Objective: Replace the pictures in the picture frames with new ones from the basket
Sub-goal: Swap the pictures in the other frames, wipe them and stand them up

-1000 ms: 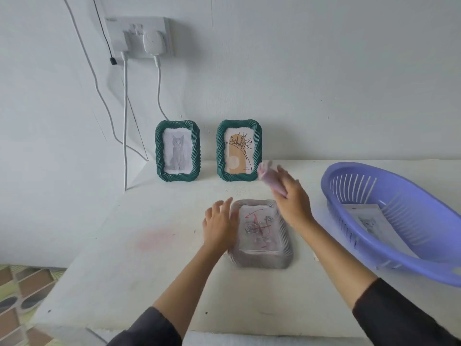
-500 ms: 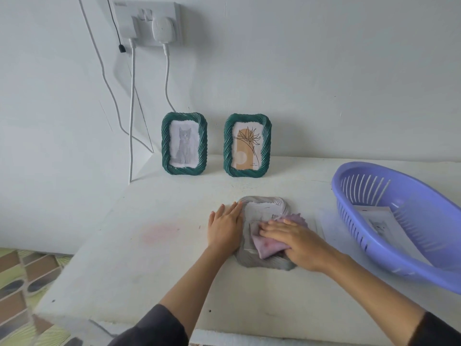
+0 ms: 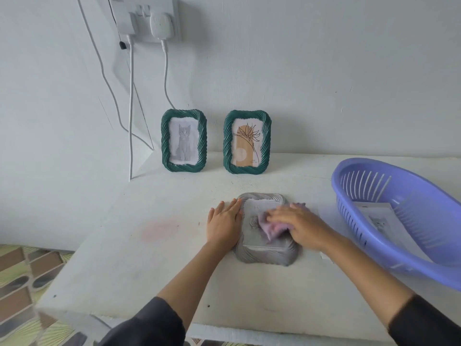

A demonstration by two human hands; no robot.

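Grey picture frame (image 3: 268, 257) lay pinned under my straight-fingered left hand (image 3: 223, 226) against sliding. My flat right hand (image 3: 301, 224) pressed a lilac cloth (image 3: 269, 227) on it

Both sleeves (image 3: 149, 325) are dark, perhaps charcoal grey fabric.
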